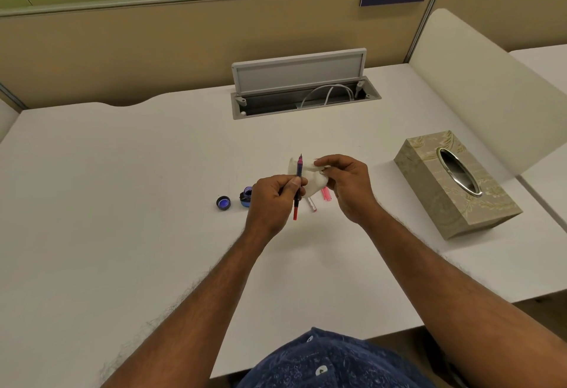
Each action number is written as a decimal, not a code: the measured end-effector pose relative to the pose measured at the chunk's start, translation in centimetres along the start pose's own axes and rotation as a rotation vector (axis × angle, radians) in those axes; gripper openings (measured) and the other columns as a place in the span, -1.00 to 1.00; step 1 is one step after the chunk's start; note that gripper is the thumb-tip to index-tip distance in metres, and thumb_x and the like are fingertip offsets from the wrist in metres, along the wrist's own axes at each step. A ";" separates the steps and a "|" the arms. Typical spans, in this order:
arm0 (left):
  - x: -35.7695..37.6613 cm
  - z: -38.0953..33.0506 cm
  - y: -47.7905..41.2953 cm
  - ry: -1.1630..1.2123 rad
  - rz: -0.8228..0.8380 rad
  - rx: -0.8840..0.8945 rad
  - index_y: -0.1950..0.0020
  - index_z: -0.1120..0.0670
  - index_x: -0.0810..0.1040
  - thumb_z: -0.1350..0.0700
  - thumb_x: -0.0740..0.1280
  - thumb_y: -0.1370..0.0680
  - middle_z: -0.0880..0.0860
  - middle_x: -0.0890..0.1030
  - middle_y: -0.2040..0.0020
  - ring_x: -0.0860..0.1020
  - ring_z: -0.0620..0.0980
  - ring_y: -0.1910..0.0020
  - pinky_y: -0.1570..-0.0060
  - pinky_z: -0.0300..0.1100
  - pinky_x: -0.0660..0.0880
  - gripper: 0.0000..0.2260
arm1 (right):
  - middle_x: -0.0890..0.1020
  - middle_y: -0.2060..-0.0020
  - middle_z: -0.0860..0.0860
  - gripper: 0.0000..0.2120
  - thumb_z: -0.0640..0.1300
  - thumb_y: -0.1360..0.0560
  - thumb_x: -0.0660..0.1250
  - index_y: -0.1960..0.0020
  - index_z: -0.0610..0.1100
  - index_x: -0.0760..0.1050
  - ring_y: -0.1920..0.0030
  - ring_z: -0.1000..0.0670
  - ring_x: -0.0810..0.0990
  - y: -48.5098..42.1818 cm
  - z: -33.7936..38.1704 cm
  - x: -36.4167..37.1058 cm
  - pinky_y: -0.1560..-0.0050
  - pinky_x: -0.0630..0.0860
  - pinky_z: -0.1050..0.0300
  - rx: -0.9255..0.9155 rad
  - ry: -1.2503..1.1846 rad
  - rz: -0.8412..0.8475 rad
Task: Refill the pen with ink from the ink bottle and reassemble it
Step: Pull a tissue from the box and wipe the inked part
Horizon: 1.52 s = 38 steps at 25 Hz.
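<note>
While the left hand [277, 196] pinches the pen section [298, 186], nib up, long axis near vertical, the right hand [343, 182] closes on a tissue [310, 179] just right of it. Ink bottle [245, 197]: open, on bench [122, 203], left of pen; barrel pieces [319, 199] lie below.

Two bare forearms, no sleeves in view, both with visible hair along the outer edges. No watch, rings or bands on the left hand [273, 200] or the right hand [346, 186]. Near edge: dark navy garment [334, 360] with a faint paisley-like print and small pale motifs.
</note>
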State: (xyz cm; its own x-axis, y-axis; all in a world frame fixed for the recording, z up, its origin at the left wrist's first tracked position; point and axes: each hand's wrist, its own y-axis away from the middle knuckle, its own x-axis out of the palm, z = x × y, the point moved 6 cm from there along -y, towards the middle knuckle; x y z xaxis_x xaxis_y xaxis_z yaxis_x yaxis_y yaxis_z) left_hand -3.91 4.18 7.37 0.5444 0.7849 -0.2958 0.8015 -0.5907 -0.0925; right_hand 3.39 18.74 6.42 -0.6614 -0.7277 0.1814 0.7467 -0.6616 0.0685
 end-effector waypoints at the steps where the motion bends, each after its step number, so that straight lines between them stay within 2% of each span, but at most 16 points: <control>1: 0.0 0.1 0.0 -0.003 -0.001 -0.003 -0.01 0.21 0.67 0.17 0.26 -0.61 0.08 0.64 0.15 0.60 0.00 0.15 0.14 -0.40 0.54 -0.80 | 0.69 0.20 -0.03 -0.66 -0.48 -0.49 0.16 0.20 -0.20 0.64 0.10 -0.04 0.65 0.1 0.2 0.0 0.13 0.63 0.16 -0.013 -0.014 0.004; 3: 0.1 0.1 0.0 -0.008 -0.001 -0.005 0.03 0.21 0.66 0.16 0.26 -0.60 0.10 0.63 0.19 0.60 0.05 0.19 0.19 -0.43 0.53 -0.80 | 0.71 0.21 -0.02 -0.70 -0.43 -0.52 0.17 0.18 -0.24 0.64 0.11 -0.02 0.67 0.3 0.8 0.2 0.12 0.62 0.18 -0.069 -0.021 0.033; 6: 0.3 0.0 0.1 -0.083 0.001 0.006 0.11 0.20 0.64 0.14 0.27 -0.60 0.14 0.63 0.25 0.58 0.05 0.25 0.27 -0.41 0.50 -0.79 | 0.68 0.08 -0.08 -0.86 -0.36 -0.55 0.26 0.00 -0.22 0.57 0.03 -0.04 0.67 0.6 1.8 0.5 0.06 0.63 0.19 -0.194 0.176 0.026; 9: 0.5 0.0 0.2 -0.122 -0.003 0.021 0.16 0.19 0.64 0.13 0.28 -0.60 0.19 0.64 0.26 0.54 0.02 0.28 0.24 -0.25 0.53 -0.78 | 0.68 0.05 -0.09 -0.78 -0.32 -0.53 0.34 -0.12 -0.14 0.39 0.03 0.02 0.70 0.8 2.4 1.0 0.02 0.62 0.20 -0.225 0.228 0.024; 11: 0.6 0.0 0.2 -0.131 -0.009 0.019 0.17 0.21 0.65 0.14 0.28 -0.60 0.20 0.63 0.28 0.51 -0.03 0.31 0.23 -0.21 0.52 -0.77 | 0.68 0.06 -0.08 -0.75 -0.32 -0.53 0.34 -0.12 -0.13 0.35 0.05 0.06 0.70 0.8 2.6 1.2 0.03 0.62 0.23 -0.228 0.225 0.035; 16: 0.6 0.3 0.2 -0.145 -0.006 -0.012 0.15 0.18 0.64 0.12 0.29 -0.59 0.15 0.62 0.27 0.51 -0.07 0.33 0.26 -0.37 0.44 -0.79 | 0.69 0.05 -0.07 -0.81 -0.31 -0.57 0.28 -0.08 -0.07 0.36 0.07 0.01 0.71 1.0 2.4 1.2 0.07 0.63 0.19 -0.181 0.175 0.067; 18: 0.4 0.4 0.2 -0.133 -0.005 -0.025 0.14 0.16 0.64 0.11 0.29 -0.59 0.09 0.62 0.27 0.52 -0.10 0.33 0.26 -0.42 0.44 -0.79 | 0.69 0.04 -0.13 -0.83 -0.31 -0.61 0.16 -0.07 -0.05 0.39 0.07 -0.08 0.71 1.0 2.1 1.1 0.07 0.64 0.11 -0.087 0.028 0.102; 21: 0.1 0.3 0.2 -0.122 -0.008 -0.019 0.12 0.12 0.63 0.12 0.29 -0.59 0.02 0.59 0.26 0.52 -0.13 0.33 0.30 -0.55 0.44 -0.83 | 0.68 0.04 -0.24 -0.75 -0.33 -0.63 0.00 -0.11 -0.12 0.41 0.03 -0.19 0.69 0.8 1.3 1.1 0.01 0.64 0.01 0.088 -0.248 0.149; 24: 0.0 0.0 0.1 -0.128 -0.010 -0.007 0.18 0.06 0.57 0.11 0.30 -0.59 0.02 0.58 0.28 0.52 -0.11 0.34 0.28 -0.60 0.41 -0.84 | 0.68 0.08 -0.19 -0.80 -0.34 -0.63 0.10 -0.12 -0.14 0.42 0.05 -0.15 0.69 0.7 0.8 1.2 0.01 0.64 0.04 0.158 -0.317 0.171; 26: 0.0 -0.1 0.1 -0.150 -0.010 0.001 0.21 0.06 0.56 0.11 0.30 -0.58 0.02 0.57 0.30 0.52 -0.09 0.35 0.28 -0.55 0.44 -0.83 | 0.70 0.09 -0.15 -0.81 -0.35 -0.59 0.20 -0.12 -0.13 0.42 0.07 -0.10 0.69 0.7 0.7 1.4 0.03 0.63 0.10 0.166 -0.317 0.193; 27: 0.0 -0.1 0.1 -0.158 -0.011 0.005 0.22 0.07 0.57 0.10 0.31 -0.58 0.05 0.59 0.31 0.53 -0.07 0.35 0.25 -0.50 0.46 -0.82 | 0.71 0.09 -0.13 -0.81 -0.36 -0.58 0.23 -0.12 -0.14 0.43 0.07 -0.09 0.69 0.8 0.7 1.5 0.03 0.63 0.12 0.167 -0.318 0.206; 30: 0.3 0.1 -0.1 -0.180 -0.012 0.003 0.18 0.18 0.64 0.10 0.31 -0.58 0.19 0.64 0.28 0.60 0.12 0.29 0.19 -0.19 0.56 -0.78 | 0.71 0.08 -0.11 -0.81 -0.37 -0.54 0.28 -0.08 -0.14 0.47 0.04 -0.10 0.68 0.9 0.7 1.8 -0.03 0.62 0.11 0.134 -0.243 0.215; 34: 0.5 0.4 -0.1 -0.180 -0.029 0.002 0.14 0.19 0.66 0.09 0.32 -0.58 0.22 0.65 0.25 0.61 0.16 0.26 0.23 -0.31 0.49 -0.78 | 0.67 0.08 -0.16 -0.83 -0.37 -0.51 0.32 0.03 -0.12 0.48 0.03 -0.14 0.66 0.7 0.6 1.8 -0.06 0.61 0.08 0.098 -0.180 0.139; 38: 0.5 0.1 -0.2 -0.170 -0.024 -0.007 0.16 0.13 0.65 0.08 0.32 -0.58 0.16 0.65 0.27 0.56 0.01 0.33 0.23 -0.34 0.46 -0.80 | 0.65 0.08 -0.12 -0.84 -0.36 -0.52 0.32 0.05 -0.12 0.48 0.05 -0.09 0.65 0.6 0.4 1.8 -0.01 0.62 0.12 0.104 -0.210 0.072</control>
State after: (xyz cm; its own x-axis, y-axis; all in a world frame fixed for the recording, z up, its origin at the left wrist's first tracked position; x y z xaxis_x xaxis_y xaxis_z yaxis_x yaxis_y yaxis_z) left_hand -3.80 4.61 7.18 0.4763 0.7553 -0.4502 0.8157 -0.5707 -0.0946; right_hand 2.69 17.08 7.15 -0.5856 -0.7116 0.3883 0.8016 -0.5795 0.1470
